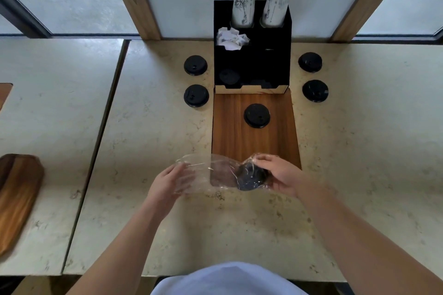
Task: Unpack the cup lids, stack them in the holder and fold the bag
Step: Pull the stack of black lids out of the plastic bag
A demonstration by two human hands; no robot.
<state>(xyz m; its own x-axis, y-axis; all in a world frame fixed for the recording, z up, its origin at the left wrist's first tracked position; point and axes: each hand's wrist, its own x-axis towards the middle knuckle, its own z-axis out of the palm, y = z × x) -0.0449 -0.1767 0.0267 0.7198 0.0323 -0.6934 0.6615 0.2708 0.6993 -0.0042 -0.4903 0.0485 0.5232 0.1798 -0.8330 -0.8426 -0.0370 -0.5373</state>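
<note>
Head view looks down at a pale table (167,223). Low in the middle, two hands hold a clear bag (211,175). The right hand (280,175) pinches the bag's right end around dark lids (251,176) inside it. The left hand (172,181) is partly open, fingers on the bag's left end. Higher up stands a black holder (251,60) with two cup stacks (243,2). Five loose lids lie near it: two left (195,65), two right (310,62), one on the wood board (256,115).
</note>
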